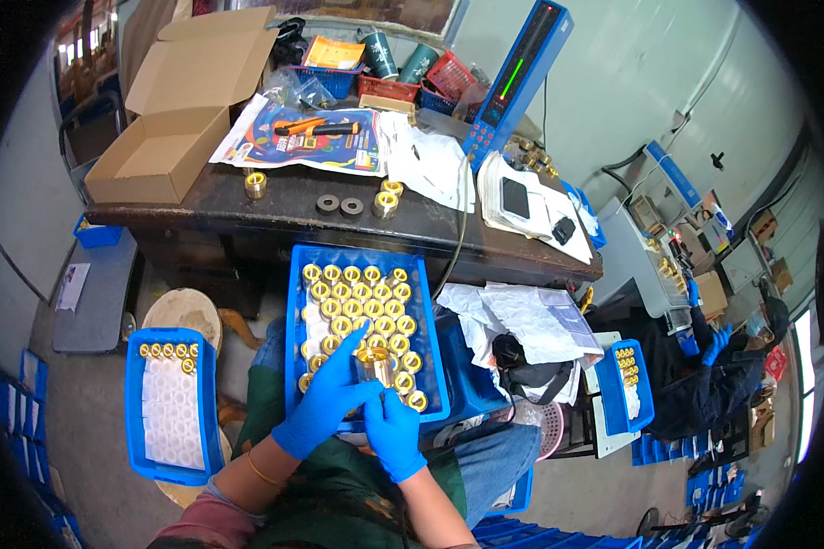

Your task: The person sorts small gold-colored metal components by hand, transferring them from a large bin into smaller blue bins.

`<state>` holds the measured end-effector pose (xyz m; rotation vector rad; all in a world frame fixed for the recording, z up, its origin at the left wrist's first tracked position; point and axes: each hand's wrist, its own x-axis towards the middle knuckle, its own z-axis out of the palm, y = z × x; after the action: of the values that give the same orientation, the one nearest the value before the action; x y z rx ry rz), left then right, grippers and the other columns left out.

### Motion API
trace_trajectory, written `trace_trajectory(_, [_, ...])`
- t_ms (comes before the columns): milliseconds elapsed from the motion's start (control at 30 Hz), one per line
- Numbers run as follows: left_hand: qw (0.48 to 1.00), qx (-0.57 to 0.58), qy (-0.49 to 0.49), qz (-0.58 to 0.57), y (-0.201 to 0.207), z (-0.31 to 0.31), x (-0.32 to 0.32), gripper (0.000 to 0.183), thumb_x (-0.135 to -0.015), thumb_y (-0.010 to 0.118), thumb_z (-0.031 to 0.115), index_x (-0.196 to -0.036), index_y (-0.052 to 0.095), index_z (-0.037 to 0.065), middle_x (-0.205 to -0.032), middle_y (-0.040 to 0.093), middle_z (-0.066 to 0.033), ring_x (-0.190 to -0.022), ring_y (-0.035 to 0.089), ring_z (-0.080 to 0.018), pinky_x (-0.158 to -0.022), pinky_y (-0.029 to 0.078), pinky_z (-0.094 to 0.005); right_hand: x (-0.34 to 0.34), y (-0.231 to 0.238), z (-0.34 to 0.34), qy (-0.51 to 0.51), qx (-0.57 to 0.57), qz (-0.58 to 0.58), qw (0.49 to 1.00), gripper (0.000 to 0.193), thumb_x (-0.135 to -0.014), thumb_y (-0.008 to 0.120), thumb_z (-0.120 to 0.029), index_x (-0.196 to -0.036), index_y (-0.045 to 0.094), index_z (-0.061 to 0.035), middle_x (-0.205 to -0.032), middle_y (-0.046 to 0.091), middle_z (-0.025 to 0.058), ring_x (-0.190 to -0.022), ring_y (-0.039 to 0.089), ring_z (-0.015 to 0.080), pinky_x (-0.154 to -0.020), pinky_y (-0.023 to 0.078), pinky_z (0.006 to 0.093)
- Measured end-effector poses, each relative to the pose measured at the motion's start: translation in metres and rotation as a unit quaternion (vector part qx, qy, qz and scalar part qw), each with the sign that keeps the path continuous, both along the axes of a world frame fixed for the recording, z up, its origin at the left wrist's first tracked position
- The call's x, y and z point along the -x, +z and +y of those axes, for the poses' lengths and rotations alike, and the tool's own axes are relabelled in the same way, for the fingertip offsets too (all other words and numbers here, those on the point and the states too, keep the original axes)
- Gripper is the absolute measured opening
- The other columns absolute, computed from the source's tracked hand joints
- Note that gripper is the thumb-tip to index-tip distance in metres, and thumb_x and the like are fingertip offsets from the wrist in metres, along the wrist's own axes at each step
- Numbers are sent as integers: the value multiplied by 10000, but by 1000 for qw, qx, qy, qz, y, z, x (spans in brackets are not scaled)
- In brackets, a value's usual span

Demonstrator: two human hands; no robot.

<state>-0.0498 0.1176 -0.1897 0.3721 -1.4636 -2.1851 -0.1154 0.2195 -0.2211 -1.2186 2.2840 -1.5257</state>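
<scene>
A metal ring-shaped bushing (pixel 374 362) with a brass-coloured upper rim is held over the blue tray (pixel 297 316) in front of me. My left hand (pixel 331 403), in a blue glove, is closed on the bushing's side, its index finger stretched upward. My right hand (pixel 395 434), also gloved, is closed just beneath the bushing; what its fingers hold is hidden. A dark cord (pixel 403 517) runs below it between my forearms. Rows of similar bushings (pixel 357 291) stand upright in the tray on white lining.
Left, a blue tray (pixel 134 412) with several bushings rests on a round wooden stool (pixel 181 311). On the dark table (pixel 293 220) stand a carton (pixel 146 165), loose rings (pixel 351 207) and a blue column display (pixel 517 82) with a green bar. A co-worker (pixel 710 366) sits at right.
</scene>
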Motion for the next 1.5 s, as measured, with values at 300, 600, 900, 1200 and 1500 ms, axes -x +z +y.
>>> trace_trajectory(300, [992,38,112,-51,-19,-13,-14,590,-739,605,23,-1256,321,-4,-1253,365,-147,-1131,402,-220,-919,387,-330,-13,-8,-19,40,-73,41,996,204,-803,561,-251,-787,559,-48,-501,511,188,-430,533,309,-393,405,404])
trace_trajectory(600, [835,237,449,-212,-56,-127,-135,482,-738,626,72,-1185,452,29,-1077,526,-149,-971,530,-225,-821,431,-300,32,-11,-11,-62,-76,-137,986,283,-878,474,-216,-810,579,38,-591,539,73,-519,446,92,-446,355,284])
trace_trajectory(900, [595,357,410,-592,-182,-167,-254,584,-662,616,146,-1220,443,142,-912,561,-167,-830,568,-322,-683,462,-416,41,-32,-11,-77,-47,-261,961,308,-893,448,-296,-694,486,-63,-538,504,41,-357,423,88,-328,324,202])
trace_trajectory(1200, [678,273,474,-491,-216,-186,-259,503,-768,458,77,-1264,377,71,-1031,549,-222,-951,534,-354,-806,425,-400,33,-11,-12,-71,-37,-279,957,315,-888,458,-286,-675,490,-56,-512,496,43,-350,415,91,-328,330,214])
trace_trajectory(1500, [694,608,322,-213,-40,-145,-88,373,-738,559,89,-1109,528,60,-1009,555,-153,-894,542,-315,-784,434,-377,38,-19,-9,-47,-73,-237,968,228,-859,515,-163,-742,554,28,-576,536,43,-499,453,74,-427,360,257])
